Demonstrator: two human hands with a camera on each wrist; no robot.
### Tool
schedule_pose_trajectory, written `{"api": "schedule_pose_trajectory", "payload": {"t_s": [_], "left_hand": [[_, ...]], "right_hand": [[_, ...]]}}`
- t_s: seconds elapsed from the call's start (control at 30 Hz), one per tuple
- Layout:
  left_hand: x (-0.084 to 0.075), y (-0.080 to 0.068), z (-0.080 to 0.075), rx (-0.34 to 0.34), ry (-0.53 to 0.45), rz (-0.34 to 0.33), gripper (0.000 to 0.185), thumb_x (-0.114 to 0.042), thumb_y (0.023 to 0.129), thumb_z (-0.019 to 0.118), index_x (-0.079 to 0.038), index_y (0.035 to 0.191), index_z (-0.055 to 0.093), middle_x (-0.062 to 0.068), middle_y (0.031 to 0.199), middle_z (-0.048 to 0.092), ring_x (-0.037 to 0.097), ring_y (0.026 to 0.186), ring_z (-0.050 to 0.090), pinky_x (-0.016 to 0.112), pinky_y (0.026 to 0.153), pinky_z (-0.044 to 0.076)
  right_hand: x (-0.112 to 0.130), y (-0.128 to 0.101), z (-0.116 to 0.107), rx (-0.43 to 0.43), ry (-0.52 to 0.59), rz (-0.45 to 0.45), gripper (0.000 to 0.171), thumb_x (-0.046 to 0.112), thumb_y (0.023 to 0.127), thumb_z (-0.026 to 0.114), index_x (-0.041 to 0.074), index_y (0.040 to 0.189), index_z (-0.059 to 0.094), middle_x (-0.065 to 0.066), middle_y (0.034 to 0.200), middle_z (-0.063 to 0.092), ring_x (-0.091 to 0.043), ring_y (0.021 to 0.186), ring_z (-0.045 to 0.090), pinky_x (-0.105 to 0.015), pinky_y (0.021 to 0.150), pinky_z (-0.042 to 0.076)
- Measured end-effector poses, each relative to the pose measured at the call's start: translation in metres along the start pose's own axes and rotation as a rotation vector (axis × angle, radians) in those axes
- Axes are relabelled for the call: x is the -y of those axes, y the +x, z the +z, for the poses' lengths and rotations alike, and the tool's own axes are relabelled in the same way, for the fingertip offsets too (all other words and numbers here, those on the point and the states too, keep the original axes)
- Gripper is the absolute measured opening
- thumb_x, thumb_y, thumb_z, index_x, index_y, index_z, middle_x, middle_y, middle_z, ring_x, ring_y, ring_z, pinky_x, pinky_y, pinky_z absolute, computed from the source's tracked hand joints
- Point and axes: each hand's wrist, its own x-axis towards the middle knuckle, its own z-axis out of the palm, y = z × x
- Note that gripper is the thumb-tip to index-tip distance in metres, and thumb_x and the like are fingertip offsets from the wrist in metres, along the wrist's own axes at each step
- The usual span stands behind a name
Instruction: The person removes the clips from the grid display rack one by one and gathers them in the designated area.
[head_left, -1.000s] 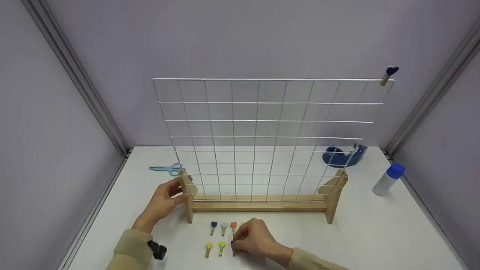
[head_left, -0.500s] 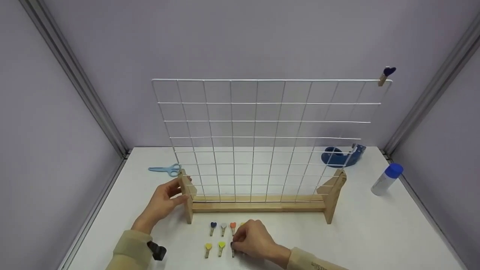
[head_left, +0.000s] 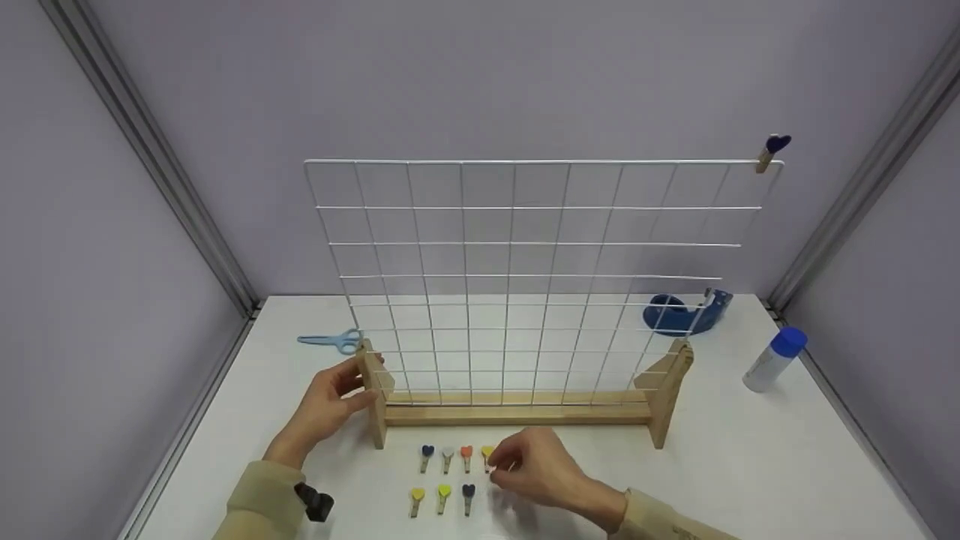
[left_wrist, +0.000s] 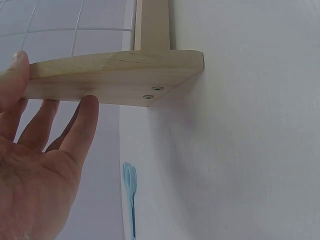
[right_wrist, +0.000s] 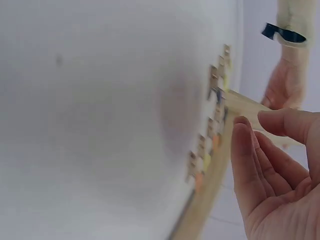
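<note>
- Left hand point(head_left: 326, 405) grips the wooden stand point(head_left: 373, 397) of the wire grid point(head_left: 536, 277).
- Right hand point(head_left: 536, 472) hovers over small clothespins point(head_left: 448, 474) (heart-topped, two rows).

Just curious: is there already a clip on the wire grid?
Yes, one dark blue heart clip sits on the wire grid's top right corner.
</note>
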Motion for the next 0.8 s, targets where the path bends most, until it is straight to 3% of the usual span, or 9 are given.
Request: {"api": "schedule_pose_trajectory", "payload": {"t_s": [0.2, 0.4, 0.57, 0.7, 0.8], "left_hand": [[0.001, 0.002, 0.0, 0.012, 0.011, 0.002, 0.061, 0.003, 0.104, 0.073, -0.008, 0.162, 0.059, 0.021, 0.167, 0.06, 0.047, 0.155, 0.059, 0.053, 0.126, 0.056], [0.001, 0.002, -0.002, 0.005, -0.002, -0.006, 0.061, 0.004, 0.104, 0.072, -0.008, 0.162, 0.059, 0.022, 0.167, 0.059, 0.047, 0.155, 0.058, 0.057, 0.127, 0.054], [0.0, 0.002, -0.001, 0.013, -0.002, -0.003, 0.061, 0.003, 0.104, 0.073, -0.008, 0.162, 0.059, 0.02, 0.169, 0.058, 0.047, 0.156, 0.057, 0.053, 0.126, 0.056], [0.001, 0.003, 0.0, 0.013, 0.01, 0.002, 0.06, 0.001, 0.105, 0.073, -0.008, 0.162, 0.059, 0.019, 0.169, 0.059, 0.045, 0.155, 0.058, 0.052, 0.126, 0.056], [0.001, 0.003, -0.001, 0.009, 0.014, 0.005, 0.061, 0.001, 0.104, 0.074, -0.007, 0.162, 0.059, 0.018, 0.168, 0.06, 0.045, 0.155, 0.059, 0.052, 0.126, 0.056]], "right_hand": [[0.02, -0.015, -0.063, -0.05, -0.047, -0.056, 0.011, 0.009, 0.094, 0.084, 0.01, 0.104, 0.088, -0.003, 0.095, 0.086, 0.001, 0.081, 0.072, -0.017, 0.074, 0.064], [0.054, -0.031, -0.139, -0.204, -0.088, -0.124, 0.012, 0.007, 0.095, 0.086, 0.009, 0.107, 0.088, -0.008, 0.101, 0.088, -0.008, 0.087, 0.081, -0.02, 0.076, 0.069], [0.081, -0.045, -0.198, -0.336, -0.161, -0.221, 0.016, -0.001, 0.093, 0.087, 0.009, 0.106, 0.088, -0.007, 0.099, 0.088, -0.001, 0.086, 0.079, -0.016, 0.074, 0.067], [0.097, -0.058, -0.24, -0.44, -0.239, -0.299, 0.022, -0.007, 0.09, 0.087, 0.011, 0.103, 0.088, 0.002, 0.095, 0.087, 0.006, 0.082, 0.076, -0.01, 0.073, 0.064], [0.108, -0.064, -0.272, -0.515, -0.287, -0.378, 0.025, -0.014, 0.086, 0.087, 0.006, 0.101, 0.088, 0.015, 0.097, 0.085, 0.009, 0.083, 0.076, -0.006, 0.076, 0.061]]}}
